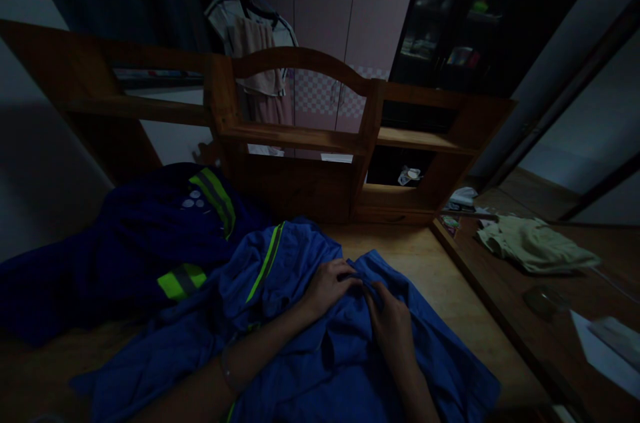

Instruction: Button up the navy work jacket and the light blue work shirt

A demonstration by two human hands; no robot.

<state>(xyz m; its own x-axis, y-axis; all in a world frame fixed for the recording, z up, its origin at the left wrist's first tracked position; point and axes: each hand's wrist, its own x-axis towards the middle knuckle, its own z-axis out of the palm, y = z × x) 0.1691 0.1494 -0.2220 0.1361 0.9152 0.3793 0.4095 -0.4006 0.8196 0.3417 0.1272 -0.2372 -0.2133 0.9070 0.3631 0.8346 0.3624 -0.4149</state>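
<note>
A blue work jacket (345, 356) with yellow-green reflective strips lies spread on a wooden surface in front of me. My left hand (330, 286) is closed on a fold of its cloth near the upper middle. Just right of it, my right hand (393, 319) pinches the same stretch of fabric, fingertips close to the left ones. Whether a button or a seam lies between the fingers is too dark to tell. A darker blue garment (145, 229) with wide reflective bands lies heaped on the left, partly under the jacket's edge.
A wooden headboard with shelves (295, 136) rises beyond the garments. To the right, a lower brown surface holds a pale green folded cloth (537, 246), a glass dish (545, 299) and white paper (607, 349). Clothes on a hanger (255, 36) hang behind, before pink cabinets (325, 3).
</note>
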